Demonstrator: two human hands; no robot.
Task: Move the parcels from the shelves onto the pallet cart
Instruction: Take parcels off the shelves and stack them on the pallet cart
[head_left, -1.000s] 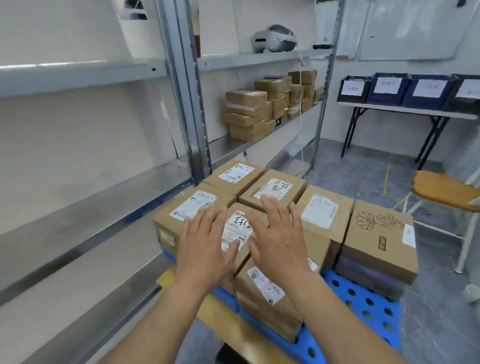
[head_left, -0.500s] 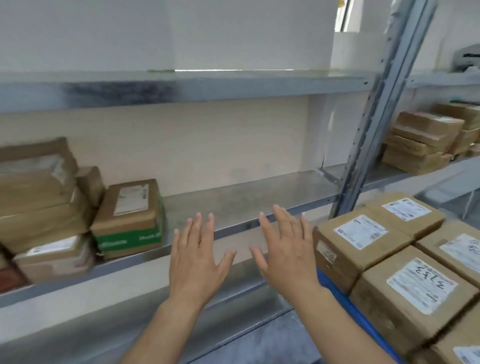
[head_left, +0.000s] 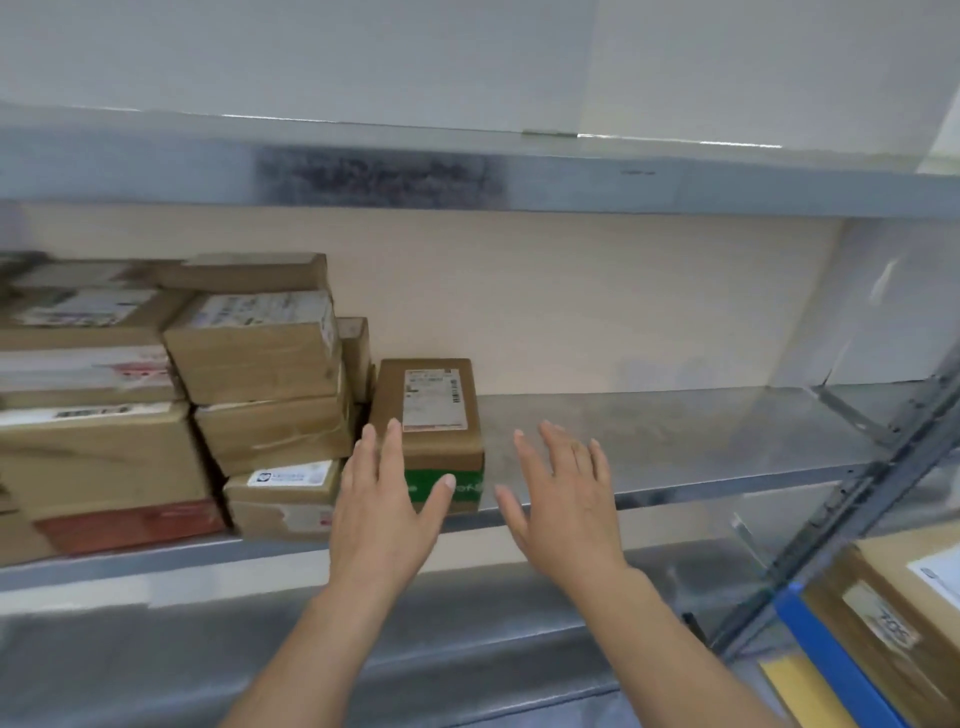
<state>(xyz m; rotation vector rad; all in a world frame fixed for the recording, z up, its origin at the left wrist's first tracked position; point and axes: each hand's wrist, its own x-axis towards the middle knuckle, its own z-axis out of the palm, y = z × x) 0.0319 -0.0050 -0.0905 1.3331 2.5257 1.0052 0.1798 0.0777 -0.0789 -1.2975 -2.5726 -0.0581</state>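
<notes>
While the person is standing at the rack, they're holding both hands out flat toward the middle shelf (head_left: 675, 447). Status:

- The left hand (head_left: 382, 514) is showing straight, spread fingers and gripping nothing. It's overlapping the front-left corner of the green-banded parcel (head_left: 434, 410), with the thumb lying across the green band. Can't tell if skin is actually touching cardboard.
- The right hand (head_left: 566, 504) is doing the same: palm down, fingers fanned, holding nothing. It's sitting just right of that parcel, with a gap showing between thumb and box.
- The parcel is sitting between the two hands at the shelf's front edge, label facing up, its far end reaching past the fingertips.
- Left of the left hand, a stack of brown parcels (head_left: 254, 374) is sitting on the same shelf, the nearest ones just beside the green-banded one. They're blurred, so the labels aren't reading.
- Below and right of the right hand, the blue edge of the pallet cart (head_left: 836, 665) is poking into view, with labelled parcels (head_left: 898, 618) lying on it.
- A rack upright (head_left: 852, 525) is running between the right hand and the cart.
- An upper shelf (head_left: 571, 176) is spanning above both hands.
</notes>
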